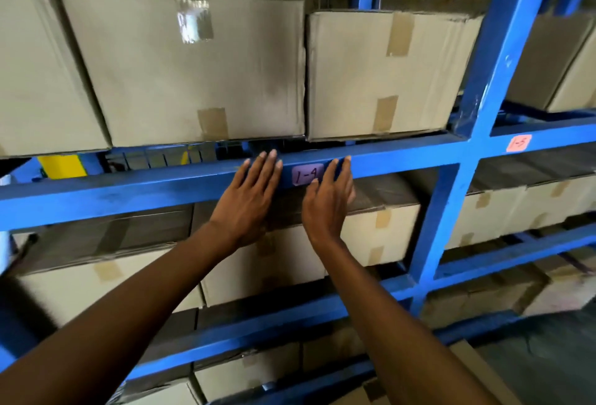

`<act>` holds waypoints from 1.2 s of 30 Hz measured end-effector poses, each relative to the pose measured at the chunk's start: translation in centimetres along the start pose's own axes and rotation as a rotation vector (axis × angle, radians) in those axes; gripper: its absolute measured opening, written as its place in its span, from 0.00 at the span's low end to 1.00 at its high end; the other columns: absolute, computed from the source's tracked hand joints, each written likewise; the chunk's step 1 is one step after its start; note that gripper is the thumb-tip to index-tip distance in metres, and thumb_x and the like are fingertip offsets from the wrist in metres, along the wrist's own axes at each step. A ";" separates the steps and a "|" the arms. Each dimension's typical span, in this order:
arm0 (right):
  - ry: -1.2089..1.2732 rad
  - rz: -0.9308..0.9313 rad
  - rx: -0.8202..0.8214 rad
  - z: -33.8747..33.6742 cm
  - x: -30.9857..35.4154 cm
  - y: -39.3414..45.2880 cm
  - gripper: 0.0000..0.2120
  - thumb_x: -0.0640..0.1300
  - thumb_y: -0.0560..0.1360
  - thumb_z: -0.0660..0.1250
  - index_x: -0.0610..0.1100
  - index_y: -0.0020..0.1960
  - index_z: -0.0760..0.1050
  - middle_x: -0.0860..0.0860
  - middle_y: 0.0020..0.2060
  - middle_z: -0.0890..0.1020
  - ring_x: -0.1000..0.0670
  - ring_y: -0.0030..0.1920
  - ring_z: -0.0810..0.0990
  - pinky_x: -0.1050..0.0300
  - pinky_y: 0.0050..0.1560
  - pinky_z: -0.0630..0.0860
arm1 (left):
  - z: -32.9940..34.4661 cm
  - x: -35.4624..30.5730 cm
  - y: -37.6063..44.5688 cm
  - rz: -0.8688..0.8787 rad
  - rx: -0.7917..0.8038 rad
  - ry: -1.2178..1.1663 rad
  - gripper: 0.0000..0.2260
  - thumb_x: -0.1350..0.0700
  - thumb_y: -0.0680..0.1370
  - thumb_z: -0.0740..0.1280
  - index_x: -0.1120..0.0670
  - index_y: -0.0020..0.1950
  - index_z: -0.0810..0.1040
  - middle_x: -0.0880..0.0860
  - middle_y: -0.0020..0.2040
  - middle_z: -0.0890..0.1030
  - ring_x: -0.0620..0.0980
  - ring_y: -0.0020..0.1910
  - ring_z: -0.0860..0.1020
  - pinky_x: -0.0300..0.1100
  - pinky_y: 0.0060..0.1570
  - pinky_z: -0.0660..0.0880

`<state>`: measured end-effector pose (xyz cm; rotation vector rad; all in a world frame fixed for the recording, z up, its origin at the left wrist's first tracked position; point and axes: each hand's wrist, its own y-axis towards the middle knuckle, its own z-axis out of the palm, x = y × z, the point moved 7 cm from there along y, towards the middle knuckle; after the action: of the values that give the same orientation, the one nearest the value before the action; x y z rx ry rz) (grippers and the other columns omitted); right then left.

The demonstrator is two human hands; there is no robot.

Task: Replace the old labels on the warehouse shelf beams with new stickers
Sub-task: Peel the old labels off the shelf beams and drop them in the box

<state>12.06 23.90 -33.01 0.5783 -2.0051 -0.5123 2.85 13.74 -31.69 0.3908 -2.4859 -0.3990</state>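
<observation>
A purple sticker (305,174) marked "1-4" sits on the blue shelf beam (129,186) at the middle of the head view. My left hand (250,198) lies flat on the beam just left of the sticker, fingers spread and empty. To the sticker's right, my right hand (329,201) rests flat against the beam, its thumb touching the sticker's lower right corner. On the beam of the bay to the right, an orange sticker (518,143) reads "1-5".
Taped cardboard boxes (193,69) fill the shelf above the beam, and more boxes (380,233) sit on the levels below. A blue upright post (490,88) stands to the right. A yellow object (63,166) shows behind the beam at left.
</observation>
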 end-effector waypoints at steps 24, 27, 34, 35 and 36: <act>-0.070 -0.077 0.020 -1.2 0.4 -0.4 0.26 0.39 0.76 0.60 0.43 0.73 0.59 0.42 0.65 0.68 0.44 0.60 0.70 0.48 0.60 0.72 | 0.4 0.4 0.0 0.002 -0.018 -0.043 0.45 0.45 0.76 0.63 0.61 0.74 0.33 0.62 0.76 0.36 0.60 0.75 0.37 0.54 0.74 0.38; -0.148 -0.120 0.058 -0.4 0.6 -0.9 0.28 0.37 0.75 0.61 0.43 0.74 0.57 0.41 0.67 0.66 0.44 0.61 0.69 0.50 0.59 0.72 | 0.5 0.3 0.1 0.000 -0.008 -0.039 0.45 0.45 0.75 0.64 0.61 0.74 0.33 0.62 0.76 0.36 0.60 0.75 0.37 0.54 0.74 0.38; 0.004 -0.095 0.025 -0.4 0.3 -1.2 0.27 0.34 0.72 0.62 0.43 0.71 0.62 0.42 0.64 0.68 0.45 0.60 0.70 0.51 0.56 0.73 | 0.6 0.3 0.1 -0.003 -0.007 -0.041 0.46 0.46 0.75 0.64 0.61 0.74 0.32 0.62 0.76 0.36 0.60 0.75 0.37 0.54 0.74 0.39; 0.039 -0.085 0.025 -0.5 0.2 -1.1 0.27 0.34 0.72 0.62 0.44 0.70 0.63 0.43 0.63 0.68 0.46 0.59 0.70 0.51 0.56 0.74 | 0.6 0.3 0.1 -0.005 -0.008 -0.042 0.46 0.46 0.75 0.64 0.61 0.74 0.32 0.62 0.76 0.36 0.60 0.75 0.37 0.54 0.74 0.39; 0.064 -0.077 0.027 -0.6 0.1 -1.0 0.27 0.34 0.71 0.61 0.44 0.70 0.63 0.43 0.63 0.68 0.46 0.59 0.70 0.51 0.55 0.75 | 0.6 0.3 0.2 -0.007 -0.006 -0.045 0.46 0.46 0.75 0.64 0.61 0.74 0.32 0.62 0.76 0.36 0.61 0.75 0.37 0.55 0.74 0.38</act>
<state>12.69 22.95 -33.23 0.6820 -1.9380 -0.5075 2.21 13.87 -31.92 0.3920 -2.5265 -0.4225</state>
